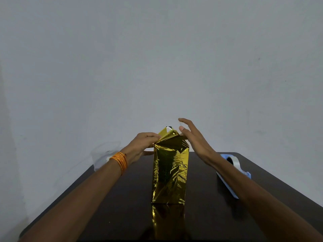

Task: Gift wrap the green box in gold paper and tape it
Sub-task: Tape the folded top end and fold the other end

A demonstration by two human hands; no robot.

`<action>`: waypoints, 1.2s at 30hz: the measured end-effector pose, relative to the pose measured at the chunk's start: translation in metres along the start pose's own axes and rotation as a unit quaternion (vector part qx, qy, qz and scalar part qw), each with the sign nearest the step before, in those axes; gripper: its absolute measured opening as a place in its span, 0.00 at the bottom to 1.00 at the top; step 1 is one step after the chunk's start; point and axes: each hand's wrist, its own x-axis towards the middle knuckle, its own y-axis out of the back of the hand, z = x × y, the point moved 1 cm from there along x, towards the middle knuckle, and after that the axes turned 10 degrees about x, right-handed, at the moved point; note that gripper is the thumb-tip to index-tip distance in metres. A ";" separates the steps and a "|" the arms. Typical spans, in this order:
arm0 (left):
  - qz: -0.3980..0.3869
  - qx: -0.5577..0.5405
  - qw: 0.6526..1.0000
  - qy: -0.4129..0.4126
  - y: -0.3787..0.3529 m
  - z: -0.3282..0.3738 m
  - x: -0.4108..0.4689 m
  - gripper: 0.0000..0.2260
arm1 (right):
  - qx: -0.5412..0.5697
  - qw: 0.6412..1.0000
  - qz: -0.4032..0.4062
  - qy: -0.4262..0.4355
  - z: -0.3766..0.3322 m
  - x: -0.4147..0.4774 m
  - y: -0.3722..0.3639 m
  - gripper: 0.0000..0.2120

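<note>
Box: the box point(170, 173) stands upright on the dark table point(122, 198), covered in gold paper point(172, 137).
Top edge: above the box, the paper flaps rise to a loose peak, with creased folds at both top corners.
Left of the box: the tabletop runs to its far left corner, where a clear plastic item point(104, 154) sits.
Right of the box: a blue tape dispenser point(232, 165) lies well apart, partly under the right forearm.
Left hand: the left hand point(143, 145) is at the box's top left corner, fingers curled and pinching the folded paper.
Right hand: the right hand point(194, 138) is just beside the box's top right corner, fingers straight and slightly apart, gripping nothing. Whether its palm touches the paper cannot be told.
</note>
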 end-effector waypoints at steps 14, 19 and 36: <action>-0.042 0.075 0.996 -0.040 0.001 -0.003 0.009 0.09 | -0.029 0.999 0.024 0.008 0.006 0.001 -0.001 0.19; -0.021 0.076 0.992 -0.100 -0.001 -0.004 0.007 0.09 | -0.020 1.000 0.016 0.014 0.010 0.002 0.002 0.19; -0.020 0.102 0.986 -0.127 -0.007 -0.010 0.005 0.23 | 0.008 0.998 0.046 0.042 -0.002 0.016 0.012 0.06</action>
